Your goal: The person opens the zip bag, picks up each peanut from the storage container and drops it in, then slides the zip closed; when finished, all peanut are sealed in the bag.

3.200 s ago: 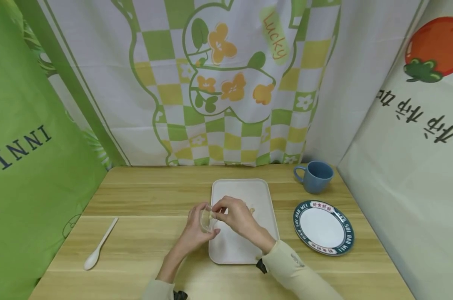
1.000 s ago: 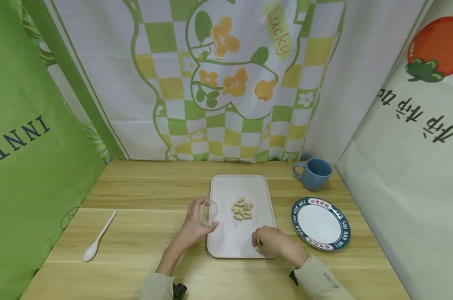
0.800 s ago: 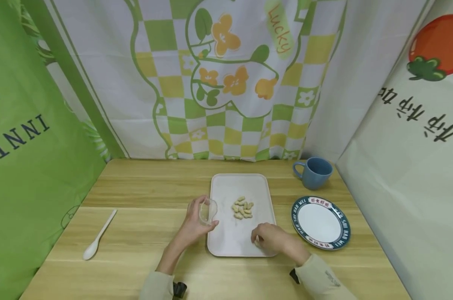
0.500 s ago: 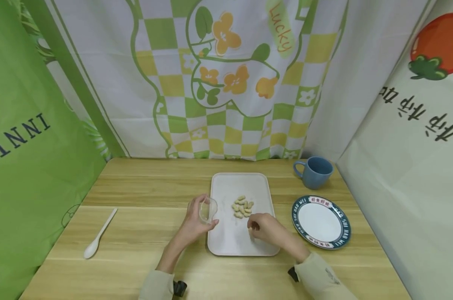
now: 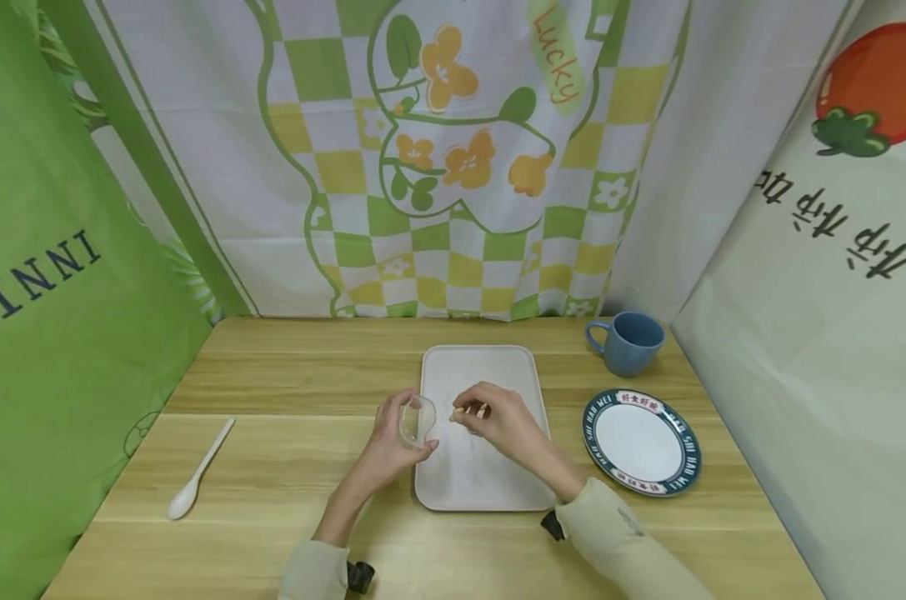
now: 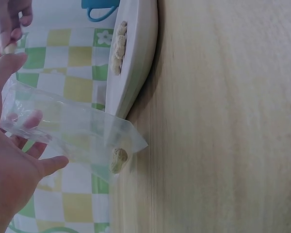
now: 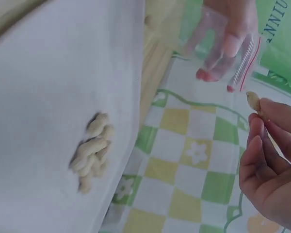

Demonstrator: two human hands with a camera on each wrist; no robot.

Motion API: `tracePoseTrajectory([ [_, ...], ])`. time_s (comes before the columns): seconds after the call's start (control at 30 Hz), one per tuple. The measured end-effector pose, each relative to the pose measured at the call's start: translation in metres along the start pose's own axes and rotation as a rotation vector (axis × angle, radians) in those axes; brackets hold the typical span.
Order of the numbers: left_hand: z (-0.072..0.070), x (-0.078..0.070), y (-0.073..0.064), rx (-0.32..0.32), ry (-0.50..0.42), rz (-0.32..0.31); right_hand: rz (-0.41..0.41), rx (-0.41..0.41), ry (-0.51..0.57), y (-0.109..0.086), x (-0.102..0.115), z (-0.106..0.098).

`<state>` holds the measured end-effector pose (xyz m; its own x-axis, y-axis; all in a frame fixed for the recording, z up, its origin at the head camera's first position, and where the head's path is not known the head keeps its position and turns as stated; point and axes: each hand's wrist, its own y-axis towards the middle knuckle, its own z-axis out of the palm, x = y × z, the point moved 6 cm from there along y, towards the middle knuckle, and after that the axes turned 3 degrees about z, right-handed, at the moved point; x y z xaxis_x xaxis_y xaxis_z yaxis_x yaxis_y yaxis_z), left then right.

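A clear zip bag [image 6: 72, 116] hangs from my left hand [image 5: 389, 440], which holds its mouth spread near the tray's left edge. One peanut [image 6: 118, 160] lies at the bottom of the bag. Between thumb and fingertips, my right hand [image 5: 503, 421] pinches another peanut [image 7: 253, 101], just short of the bag's mouth. Below the right hand is the white tray [image 5: 483, 485]. Its small pile of peanuts [image 7: 92, 153] shows in both wrist views, but the right hand mostly hides it in the head view.
On the wooden table, a white spoon [image 5: 199, 472] lies at the left. A plate with a dark green rim [image 5: 681, 475] sits right of the tray, and a blue mug [image 5: 633, 346] stands behind it. Printed cloths [image 5: 453, 275] hang around the table.
My right hand has moved from the tray's near right part up and left to the bag, carrying a peanut. My left hand and the bag have stayed nearly still over the last second.
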<state>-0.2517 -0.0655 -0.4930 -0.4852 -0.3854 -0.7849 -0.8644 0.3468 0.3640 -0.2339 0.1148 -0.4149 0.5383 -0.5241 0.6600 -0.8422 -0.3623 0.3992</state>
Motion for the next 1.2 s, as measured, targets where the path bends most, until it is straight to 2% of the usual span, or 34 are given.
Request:
tracePoseTrajectory([
  [0.17, 0.000, -0.002, 0.000, -0.007, 0.002, 0.022, -0.030, -0.019, -0.011, 0.013, 0.012, 0.007],
  [0.53, 0.000, 0.000, -0.001, 0.012, -0.006, -0.053, -0.061, -0.004, -0.110, 0.021, 0.021, 0.025],
  [0.83, 0.001, 0.002, -0.003, 0.027, 0.009, -0.094, -0.178, 0.030, -0.150, 0.021, 0.027, 0.034],
  [0.93, 0.001, 0.000, -0.003, 0.030, 0.005, -0.082, -0.150, 0.033, -0.140, 0.022, 0.025, 0.029],
  [1.03, 0.001, -0.002, -0.002, 0.013, 0.012, -0.039, -0.090, 0.001, -0.136, 0.026, 0.015, 0.016],
  [1.1, -0.001, -0.003, -0.002, -0.001, 0.016, -0.012, -0.030, -0.027, -0.155, 0.028, 0.003, 0.006],
  [1.2, -0.002, -0.002, -0.002, -0.013, 0.015, -0.005, 0.069, -0.034, -0.210, 0.028, -0.022, -0.005],
])
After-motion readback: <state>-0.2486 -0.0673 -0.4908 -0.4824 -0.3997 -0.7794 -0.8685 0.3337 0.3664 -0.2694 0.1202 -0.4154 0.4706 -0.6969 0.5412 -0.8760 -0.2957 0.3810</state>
